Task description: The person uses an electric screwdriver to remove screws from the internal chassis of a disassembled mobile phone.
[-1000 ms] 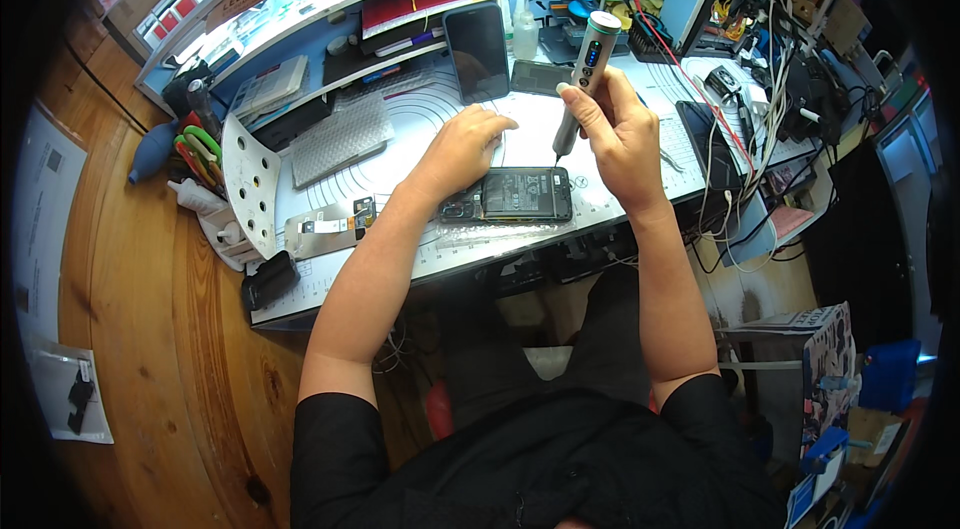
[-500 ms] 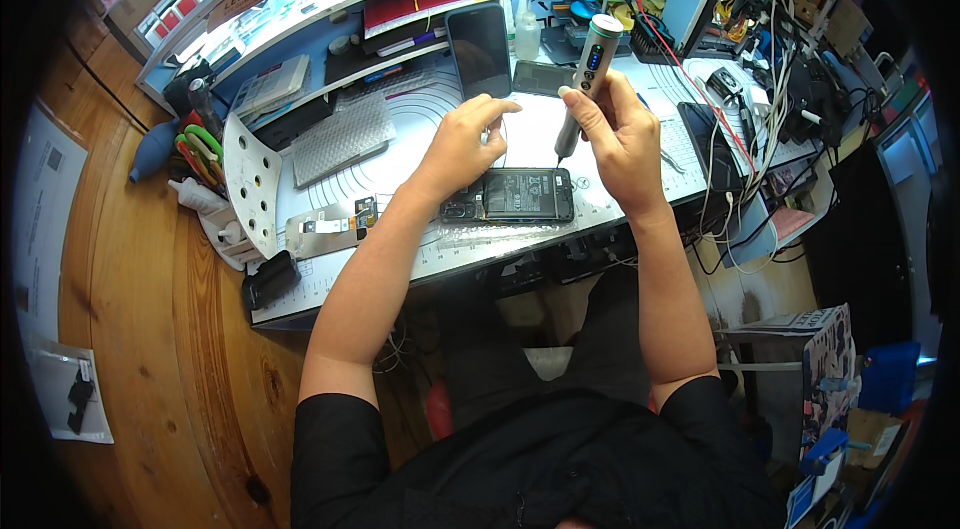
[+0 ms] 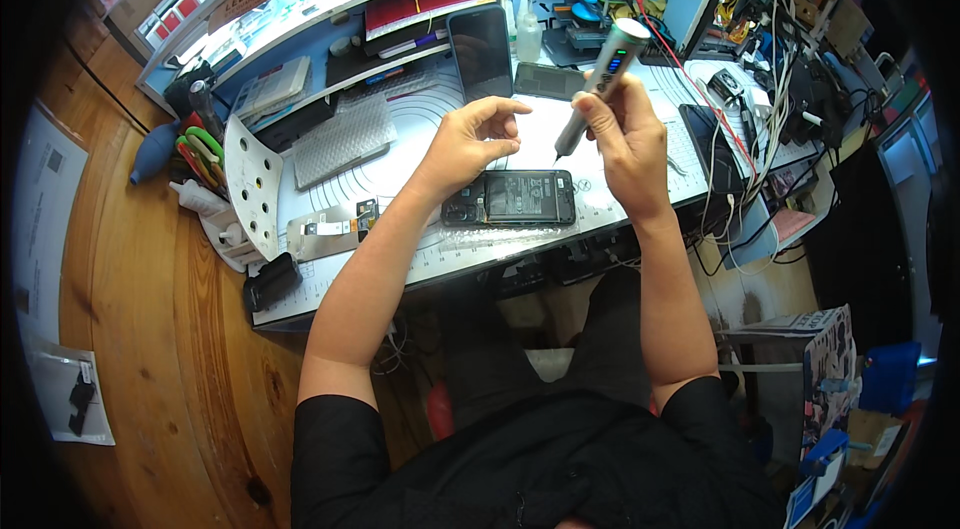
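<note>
My right hand [image 3: 632,144] is wrapped round a grey electric screwdriver [image 3: 598,89] with small lit marks on its side. The screwdriver leans to the right, its thin tip at the far edge of an opened smartphone [image 3: 528,199]; whether the tip touches is too small to tell. The phone lies flat with its back off, its dark battery and inner parts showing. Over the phone's far left corner hovers my left hand [image 3: 468,144], index finger and thumb curved and apart, with nothing visible between them. Bubble wrap [image 3: 500,236] sticks out under the phone's near edge.
A dark phone [image 3: 480,54] leans against the shelf [image 3: 330,59]. Left of my arm lie a metal plate with a flex cable [image 3: 335,226] and a bubble-wrap sheet [image 3: 345,136]. A holed white tool holder [image 3: 250,184] stands at the left; cables [image 3: 745,129] run down the right.
The screwdriver now tilts further right, and my right hand has shifted slightly right with it. On my left hand the thumb has dropped away from the index finger. The opened smartphone stays put.
</note>
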The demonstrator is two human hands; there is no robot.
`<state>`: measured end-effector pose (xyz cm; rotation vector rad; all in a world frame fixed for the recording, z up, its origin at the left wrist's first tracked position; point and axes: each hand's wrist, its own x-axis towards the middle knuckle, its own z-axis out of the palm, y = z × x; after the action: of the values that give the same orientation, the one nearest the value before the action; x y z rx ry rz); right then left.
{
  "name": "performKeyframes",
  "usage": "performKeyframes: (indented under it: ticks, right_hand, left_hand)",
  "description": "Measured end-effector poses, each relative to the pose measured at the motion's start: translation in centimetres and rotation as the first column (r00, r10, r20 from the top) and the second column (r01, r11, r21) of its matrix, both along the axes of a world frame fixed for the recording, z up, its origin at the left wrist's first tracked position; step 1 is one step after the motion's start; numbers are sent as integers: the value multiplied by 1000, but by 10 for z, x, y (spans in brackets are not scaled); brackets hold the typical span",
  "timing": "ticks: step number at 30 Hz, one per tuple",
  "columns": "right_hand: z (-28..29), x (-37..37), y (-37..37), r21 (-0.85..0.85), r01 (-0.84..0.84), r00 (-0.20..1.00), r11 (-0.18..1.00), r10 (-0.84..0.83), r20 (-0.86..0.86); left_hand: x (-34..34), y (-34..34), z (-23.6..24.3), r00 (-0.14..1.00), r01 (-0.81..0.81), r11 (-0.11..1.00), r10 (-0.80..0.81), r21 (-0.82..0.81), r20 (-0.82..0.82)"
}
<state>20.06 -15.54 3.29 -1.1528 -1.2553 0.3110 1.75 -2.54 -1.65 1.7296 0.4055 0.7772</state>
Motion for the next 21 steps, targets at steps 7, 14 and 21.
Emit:
performKeyframes:
  ticks: [7, 14, 21]
  right_hand:
    - [6, -7, -4, 238, -105, 960, 966, 161, -231]
    - [4, -5, -5, 262, -75, 959, 962, 142, -247]
    - [6, -6, -7, 247, -79, 959, 966, 141, -245]
  left_hand:
    - [-1, -6, 12, 986, 159, 961, -142, -225, 89]
    - [-2, -2, 10, 976, 184, 952, -147, -244, 163]
    - [-1, -2, 9, 977, 177, 949, -137, -260, 164]
